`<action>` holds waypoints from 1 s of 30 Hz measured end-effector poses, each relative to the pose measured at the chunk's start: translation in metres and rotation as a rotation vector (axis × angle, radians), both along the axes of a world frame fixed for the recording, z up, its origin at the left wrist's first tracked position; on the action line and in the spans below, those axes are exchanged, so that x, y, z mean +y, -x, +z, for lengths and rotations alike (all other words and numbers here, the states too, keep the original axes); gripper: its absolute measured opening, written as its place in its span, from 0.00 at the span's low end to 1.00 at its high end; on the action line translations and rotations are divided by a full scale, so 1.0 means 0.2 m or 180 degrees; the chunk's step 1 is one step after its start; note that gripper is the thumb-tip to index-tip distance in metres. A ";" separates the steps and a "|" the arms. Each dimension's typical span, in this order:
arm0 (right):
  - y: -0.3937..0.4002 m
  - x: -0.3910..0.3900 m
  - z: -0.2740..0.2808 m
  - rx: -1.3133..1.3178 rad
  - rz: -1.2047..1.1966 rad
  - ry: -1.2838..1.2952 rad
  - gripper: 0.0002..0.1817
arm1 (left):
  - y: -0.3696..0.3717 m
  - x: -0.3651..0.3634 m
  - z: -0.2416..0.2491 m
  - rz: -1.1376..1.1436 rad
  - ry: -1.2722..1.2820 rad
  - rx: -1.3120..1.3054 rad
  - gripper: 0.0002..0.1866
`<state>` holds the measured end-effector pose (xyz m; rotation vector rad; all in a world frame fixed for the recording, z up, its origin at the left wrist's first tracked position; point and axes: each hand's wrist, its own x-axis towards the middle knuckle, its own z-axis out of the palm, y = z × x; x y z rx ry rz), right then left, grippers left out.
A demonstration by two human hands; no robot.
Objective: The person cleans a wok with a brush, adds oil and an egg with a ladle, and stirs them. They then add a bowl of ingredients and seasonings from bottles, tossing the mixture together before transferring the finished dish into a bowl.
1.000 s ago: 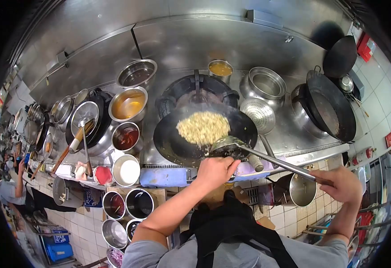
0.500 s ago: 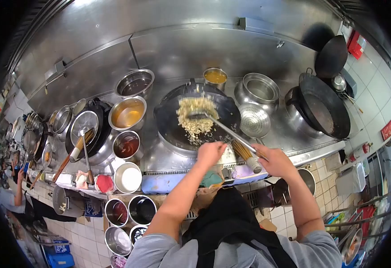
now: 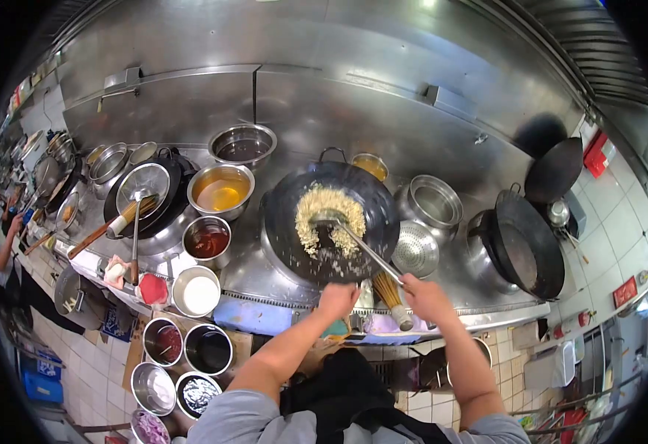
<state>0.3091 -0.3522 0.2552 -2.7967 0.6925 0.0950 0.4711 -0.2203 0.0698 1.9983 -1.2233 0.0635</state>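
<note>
A black wok (image 3: 283, 229) stands on the central burner, its far loop handle raised. My left hand (image 3: 338, 300) is a fist closed at the wok's near rim; the part inside it is hidden. My right hand (image 3: 426, 297) is wrapped round the handle of a metal ladle (image 3: 372, 255). The ladle's bowl rests among pale, grainy food (image 3: 324, 200), which forms a broken ring in the wok. Loose bits lie or fly blurred near the wok's front. Beneath my right hand is a bamboo brush (image 3: 389, 296).
Left of the wok are pots of amber liquid (image 3: 222, 191), red sauce (image 3: 207, 240) and white contents (image 3: 198, 294), and a strainer (image 3: 143, 185). To the right are a perforated ladle (image 3: 415, 250), a lidless pot (image 3: 435, 203) and another wok (image 3: 527, 244). A person (image 3: 2, 255) stands far left.
The view has shifted. The wok's far side has risen, showing more of its inside. The food, heaped toward the back before, now spreads round the ladle. Both hands keep their grips.
</note>
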 end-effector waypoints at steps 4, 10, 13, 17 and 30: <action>0.09 0.06 -0.02 -0.0599 -0.0168 0.0029 0.21 | 0.16 0.14 0.28 -0.0396 -0.0376 0.0145 0.18; 0.53 0.06 0.32 0.0040 -0.0061 0.0066 0.24 | -0.17 0.00 0.16 0.0091 -0.0089 -0.0215 0.15; 0.47 -0.15 -0.06 -0.0307 0.0086 0.0056 0.24 | -0.22 -0.04 0.01 0.0542 -0.0148 -0.0198 0.14; 0.01 -0.51 -0.41 -0.0943 -0.0194 -0.1177 0.23 | -0.20 0.01 0.08 0.0706 -0.0167 -0.0148 0.15; -0.32 -0.33 -0.50 -0.0797 0.0194 -0.1500 0.27 | -0.16 0.00 0.08 0.1081 -0.0402 0.0135 0.14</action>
